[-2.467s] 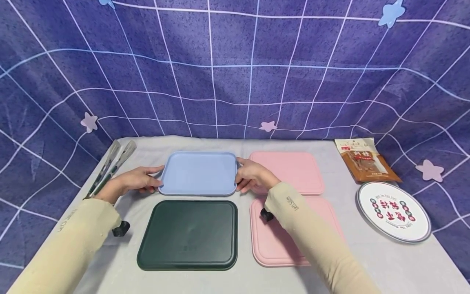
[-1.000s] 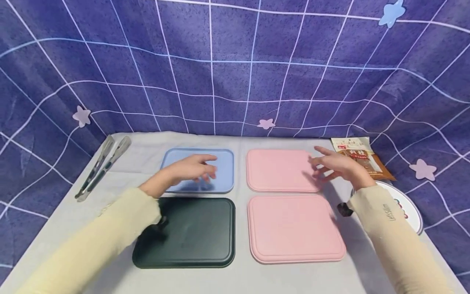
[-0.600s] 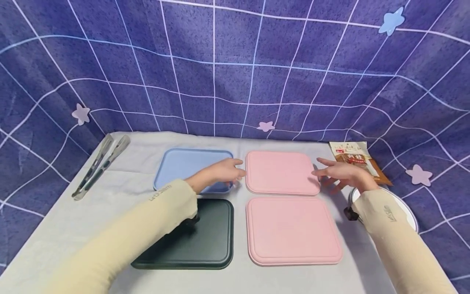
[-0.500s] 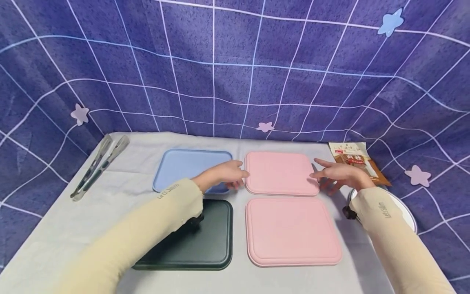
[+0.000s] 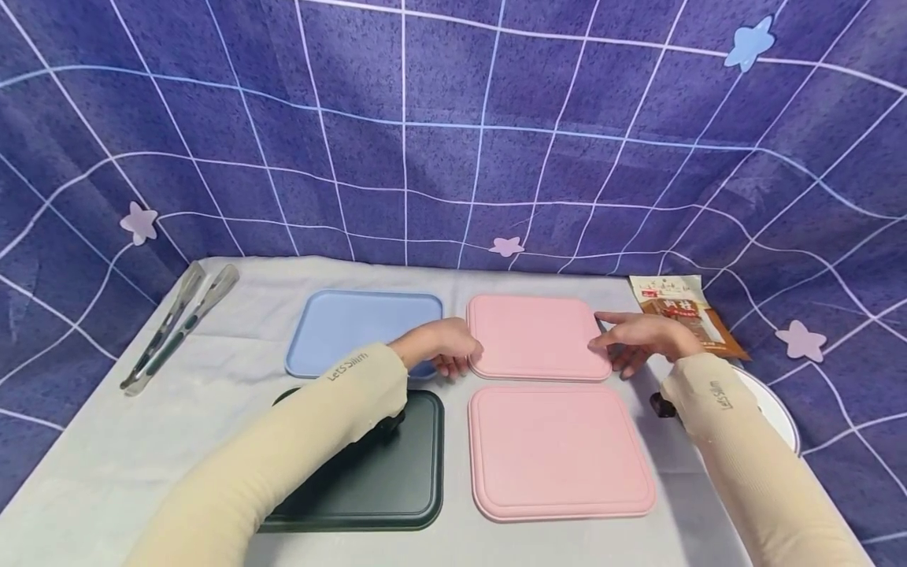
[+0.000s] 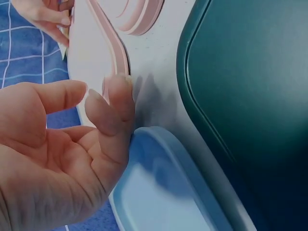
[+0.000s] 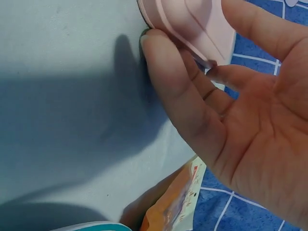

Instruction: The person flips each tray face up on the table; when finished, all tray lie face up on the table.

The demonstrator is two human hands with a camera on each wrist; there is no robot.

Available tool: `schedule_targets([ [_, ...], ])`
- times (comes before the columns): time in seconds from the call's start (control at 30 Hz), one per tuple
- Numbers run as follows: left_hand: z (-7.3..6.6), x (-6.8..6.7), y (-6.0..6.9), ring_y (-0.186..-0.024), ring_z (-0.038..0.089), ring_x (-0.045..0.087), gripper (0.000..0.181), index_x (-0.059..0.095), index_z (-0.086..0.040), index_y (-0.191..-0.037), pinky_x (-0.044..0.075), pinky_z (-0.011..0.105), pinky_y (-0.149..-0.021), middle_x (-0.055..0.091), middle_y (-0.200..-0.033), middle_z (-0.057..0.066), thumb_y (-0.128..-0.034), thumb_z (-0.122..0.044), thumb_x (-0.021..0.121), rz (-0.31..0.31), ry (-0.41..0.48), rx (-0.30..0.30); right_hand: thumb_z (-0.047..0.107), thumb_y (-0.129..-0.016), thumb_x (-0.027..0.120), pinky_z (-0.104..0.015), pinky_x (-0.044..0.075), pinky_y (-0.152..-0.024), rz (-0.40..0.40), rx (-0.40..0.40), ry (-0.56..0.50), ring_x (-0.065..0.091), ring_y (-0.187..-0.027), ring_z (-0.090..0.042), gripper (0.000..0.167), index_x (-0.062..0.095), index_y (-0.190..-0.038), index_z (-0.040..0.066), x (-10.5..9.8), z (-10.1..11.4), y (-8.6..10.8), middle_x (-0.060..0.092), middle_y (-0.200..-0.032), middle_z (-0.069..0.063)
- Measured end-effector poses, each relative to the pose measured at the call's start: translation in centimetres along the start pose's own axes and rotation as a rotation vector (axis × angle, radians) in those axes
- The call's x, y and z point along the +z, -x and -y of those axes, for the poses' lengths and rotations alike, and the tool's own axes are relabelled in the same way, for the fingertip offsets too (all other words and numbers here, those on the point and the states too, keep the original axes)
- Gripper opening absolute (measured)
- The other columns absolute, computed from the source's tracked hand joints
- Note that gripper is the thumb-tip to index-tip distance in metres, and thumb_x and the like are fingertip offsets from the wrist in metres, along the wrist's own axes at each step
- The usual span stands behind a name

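Change: left hand (image 5: 450,343) and right hand (image 5: 646,334) have closed in on the far pink tray (image 5: 534,335), one per end. Grips look wide, fingers loose at its edges (no firm pinch visible), so I'd call it bracketed, not held; it's flat on the surface (image 5: 496,543), right of the blue tray (image 5: 354,324).

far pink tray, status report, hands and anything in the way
Left hand, right hand at opposite ends, grip unclear. Far pink tray flat on table. Nothing lying on it; blue tray close by left hand.
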State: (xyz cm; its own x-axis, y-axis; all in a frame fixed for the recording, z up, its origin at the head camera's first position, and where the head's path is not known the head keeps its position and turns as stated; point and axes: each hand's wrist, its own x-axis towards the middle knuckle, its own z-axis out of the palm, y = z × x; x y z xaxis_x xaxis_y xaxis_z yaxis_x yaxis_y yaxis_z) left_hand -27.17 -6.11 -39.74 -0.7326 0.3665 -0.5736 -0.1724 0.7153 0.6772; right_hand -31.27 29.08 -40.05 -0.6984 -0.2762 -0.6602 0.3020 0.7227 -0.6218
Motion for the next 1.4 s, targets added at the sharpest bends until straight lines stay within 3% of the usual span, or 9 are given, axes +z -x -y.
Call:
schedule_targets([
  [0.27,0.1,0.0,-0.1,-0.049,0.012,0.056,0.019,0.065,0.003,-0.1,0.047,0.021,-0.047,0.062,-0.069,0.007,-0.0969,-0.013,0.055,-0.007,0.07,-0.027,0.019,-0.095,0.065,-0.036,0.061,-0.066,-0.001,0.017,0.005,0.066,-0.071,-0.016,0.097,-0.005,-0.162,0.011,-0.2,-0.2,-0.3,0.064,-0.087,-0.008],
  [0.37,0.3,-0.1,-0.1,-0.048,0.012,0.057,0.022,0.062,0.004,-0.11,0.047,0.021,-0.047,0.062,-0.069,0.007,-0.0977,-0.013,0.055,0.005,0.104,-0.035,0.016,-0.093,0.065,-0.036,0.061,-0.066,-0.002,0.024,0.007,0.067,-0.069,-0.017,0.098,-0.005,-0.162,0.013,-0.3,-0.2,-0.5,0.067,-0.079,-0.009],
  [0.6,0.5,-0.4,-0.1,-0.048,0.011,0.056,0.067,0.024,-0.001,-0.157,0.046,0.02,-0.046,0.061,-0.07,0.006,-0.0984,-0.013,0.055,0.036,0.163,-0.05,0.012,-0.091,0.064,-0.035,0.06,-0.065,-0.001,0.035,0.0,0.067,-0.068,-0.017,0.099,-0.005,-0.162,0.012,-0.2,0.1,-0.5,0.067,-0.077,-0.01],
  [0.83,0.4,-0.4,0.2,-0.047,0.009,0.056,0.08,0.007,-0.001,-0.16,0.046,0.02,-0.045,0.063,-0.078,0.009,-0.0967,-0.011,0.055,0.038,0.233,-0.003,0.012,-0.091,0.063,-0.036,0.061,-0.065,0.004,0.034,-0.022,0.068,-0.067,-0.016,0.099,-0.006,-0.162,0.013,-0.1,0.1,-0.2,0.069,-0.076,-0.01],
  [0.93,0.5,-0.3,0.2,-0.049,0.008,0.056,0.065,0.032,0.001,-0.154,0.045,0.019,-0.046,0.065,-0.083,0.01,-0.0948,-0.012,0.057,0.0,0.227,0.039,0.012,-0.091,0.062,-0.036,0.061,-0.066,-0.005,0.034,-0.023,0.069,-0.068,-0.017,0.098,-0.005,-0.162,0.013,-0.2,0.0,-0.1,0.069,-0.077,-0.01],
  [1.03,0.7,-0.2,0.4,-0.05,0.008,0.057,0.034,0.059,0.0,-0.124,0.04,0.02,-0.047,0.066,-0.085,0.009,-0.0923,-0.012,0.058,-0.062,0.184,0.106,0.012,-0.091,0.062,-0.037,0.061,-0.066,-0.022,0.025,-0.019,0.07,-0.072,-0.018,0.096,-0.003,-0.162,0.014,-0.4,0.0,-0.1,0.071,-0.08,-0.009],
  [1.17,0.5,0.3,0.7,-0.051,0.011,0.056,0.007,0.06,-0.006,-0.093,0.044,0.025,-0.051,0.067,-0.08,0.008,-0.0901,-0.012,0.06,-0.171,0.114,0.191,0.013,-0.092,0.061,-0.037,0.061,-0.068,-0.016,0.014,-0.019,0.07,-0.074,-0.018,0.095,-0.003,-0.162,0.015,-0.3,0.0,0.0,0.07,-0.084,-0.008],
  [1.3,-0.1,0.7,0.9,-0.054,0.012,0.055,0.009,0.06,-0.005,-0.092,0.057,0.035,-0.066,0.064,-0.077,0.006,-0.089,-0.012,0.062,-0.225,0.076,0.244,0.014,-0.093,0.06,-0.037,0.061,-0.068,-0.014,0.003,-0.024,0.069,-0.076,-0.018,0.094,-0.003,-0.162,0.017,-0.3,-0.1,0.3,0.069,-0.088,-0.009],
  [1.4,-0.5,0.8,1.2,-0.054,0.012,0.055,0.012,0.061,-0.006,-0.095,0.056,0.034,-0.065,0.063,-0.075,0.003,-0.0882,-0.015,0.065,-0.249,0.047,0.262,0.015,-0.093,0.06,-0.038,0.061,-0.068,-0.019,0.0,-0.035,0.07,-0.078,-0.019,0.093,-0.002,-0.163,0.017,-0.2,-0.4,0.4,0.069,-0.092,-0.009],
])
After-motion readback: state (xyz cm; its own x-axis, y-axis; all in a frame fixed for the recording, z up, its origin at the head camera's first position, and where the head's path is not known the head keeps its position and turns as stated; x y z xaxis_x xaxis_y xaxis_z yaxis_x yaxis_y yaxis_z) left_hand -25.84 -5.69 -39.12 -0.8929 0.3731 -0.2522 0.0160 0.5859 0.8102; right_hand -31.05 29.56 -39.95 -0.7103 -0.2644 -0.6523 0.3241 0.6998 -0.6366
